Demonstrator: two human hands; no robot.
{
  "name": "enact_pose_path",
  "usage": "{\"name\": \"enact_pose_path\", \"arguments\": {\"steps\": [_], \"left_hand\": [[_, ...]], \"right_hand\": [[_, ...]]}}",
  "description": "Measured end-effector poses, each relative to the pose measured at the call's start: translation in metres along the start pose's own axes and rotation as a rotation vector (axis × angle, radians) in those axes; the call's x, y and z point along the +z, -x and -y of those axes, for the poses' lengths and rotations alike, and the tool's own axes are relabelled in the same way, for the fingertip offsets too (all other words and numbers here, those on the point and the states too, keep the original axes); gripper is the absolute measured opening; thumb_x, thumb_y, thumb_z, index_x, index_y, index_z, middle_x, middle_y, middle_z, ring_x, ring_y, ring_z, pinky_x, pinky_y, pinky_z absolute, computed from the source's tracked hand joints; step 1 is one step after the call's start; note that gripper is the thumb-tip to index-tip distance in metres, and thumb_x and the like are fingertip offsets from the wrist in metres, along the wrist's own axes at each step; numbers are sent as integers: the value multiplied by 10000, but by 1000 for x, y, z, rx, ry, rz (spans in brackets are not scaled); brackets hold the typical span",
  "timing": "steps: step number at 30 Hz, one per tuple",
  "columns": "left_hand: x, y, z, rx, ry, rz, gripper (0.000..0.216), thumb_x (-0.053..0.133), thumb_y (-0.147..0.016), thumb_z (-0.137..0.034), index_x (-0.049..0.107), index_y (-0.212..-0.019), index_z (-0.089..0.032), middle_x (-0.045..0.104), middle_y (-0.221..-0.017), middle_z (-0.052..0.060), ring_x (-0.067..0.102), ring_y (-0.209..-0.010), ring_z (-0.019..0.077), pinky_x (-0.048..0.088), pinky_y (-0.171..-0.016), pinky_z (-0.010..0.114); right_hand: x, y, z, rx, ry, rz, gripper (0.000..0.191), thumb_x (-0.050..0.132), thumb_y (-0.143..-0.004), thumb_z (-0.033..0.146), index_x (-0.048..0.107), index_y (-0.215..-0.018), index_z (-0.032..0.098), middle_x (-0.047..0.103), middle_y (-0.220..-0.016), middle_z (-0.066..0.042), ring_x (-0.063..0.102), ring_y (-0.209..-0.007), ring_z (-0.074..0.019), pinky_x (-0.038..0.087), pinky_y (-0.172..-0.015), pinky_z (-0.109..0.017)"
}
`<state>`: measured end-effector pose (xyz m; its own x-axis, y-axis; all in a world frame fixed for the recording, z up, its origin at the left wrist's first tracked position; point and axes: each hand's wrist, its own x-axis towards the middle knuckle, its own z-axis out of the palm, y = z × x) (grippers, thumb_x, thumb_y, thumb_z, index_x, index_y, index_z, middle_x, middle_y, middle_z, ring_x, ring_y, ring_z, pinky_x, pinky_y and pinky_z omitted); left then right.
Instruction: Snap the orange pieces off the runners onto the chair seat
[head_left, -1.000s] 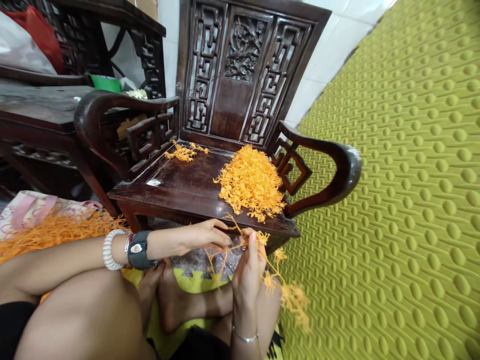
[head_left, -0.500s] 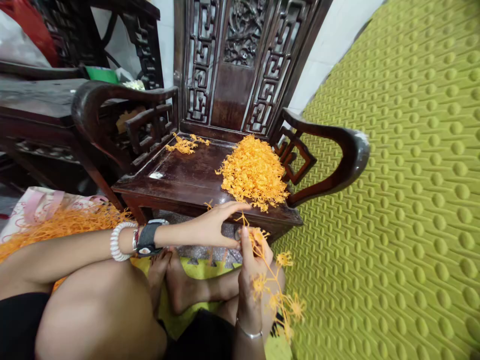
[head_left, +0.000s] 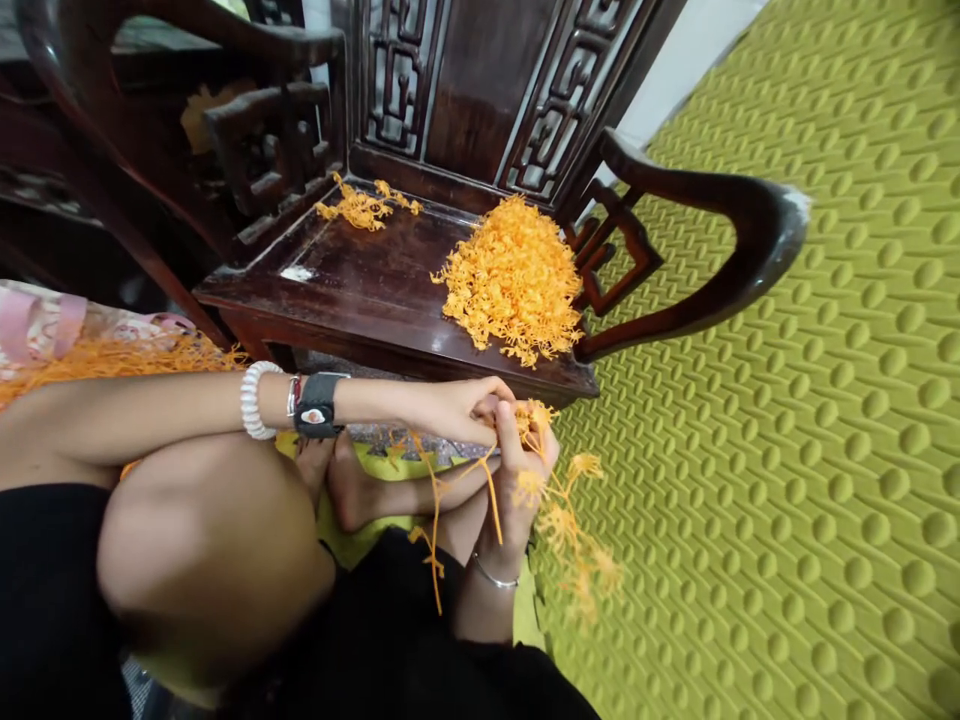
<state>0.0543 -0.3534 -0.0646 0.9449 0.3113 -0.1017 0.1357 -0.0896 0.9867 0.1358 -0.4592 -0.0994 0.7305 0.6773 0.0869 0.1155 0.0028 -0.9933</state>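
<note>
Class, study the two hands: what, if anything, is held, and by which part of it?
Orange flower sprigs: the right hand grips them, apparently by their stems. Whether the left hand grips is hidden.

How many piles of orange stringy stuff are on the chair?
2: a big heap on the right of the seat, and a small straggly pile at the back left. None seems hidden.

Dark carved wooden chair at upper centre, yellow-green bumpy matting along the right, strip of pale wall between them at top, pink-and-white patterned fabric at the left edge
</note>
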Motion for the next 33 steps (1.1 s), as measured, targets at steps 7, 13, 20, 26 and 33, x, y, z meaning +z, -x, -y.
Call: {"name": "enact_pose_path", "arguments": {"steps": [7,13,20,26,33], "left_hand": [[-12,22,-19,57,-221,-97,268,536,-740,-252,559,-961,-103,346,-510,-96,253,-470,37,194,-447,173],[-22,38,-20,179,-264,3,281,455,-765,-213,603,-980,-110,322,-528,-76,253,-488,52,204,-472,194],[-19,41,-17,142,-577,-42,321,655,-746,-446,538,-891,-184,411,-590,-70,345,-517,54,225,-514,189],[-13,46,-19,303,-811,41,262,447,-907,-421,496,-921,-165,503,-739,10,429,-586,97,281,-559,223],[-2,48,-12,291,-840,132,223,496,-859,-199,460,-641,-166,450,-590,-19,181,-428,76,160,-473,300]], "right_hand": [[-4,-7,4,20,-310,186,286,595,-823,458,494,-732,206,417,-622,46,390,-539,-88,370,-551,-239],[-7,-4,-2,-56,-410,394,275,613,-819,417,500,-695,199,355,-494,71,278,-425,-70,205,-450,-228],[0,17,4,89,-474,372,402,617,-731,591,497,-847,225,413,-621,50,308,-464,-74,268,-429,-205],[-3,12,2,133,-571,433,425,497,-825,610,415,-693,215,355,-572,56,275,-420,-67,211,-394,-205],[-14,8,0,227,-550,388,386,575,-836,490,389,-649,207,262,-408,114,102,-331,-34,127,-349,-171]]}}
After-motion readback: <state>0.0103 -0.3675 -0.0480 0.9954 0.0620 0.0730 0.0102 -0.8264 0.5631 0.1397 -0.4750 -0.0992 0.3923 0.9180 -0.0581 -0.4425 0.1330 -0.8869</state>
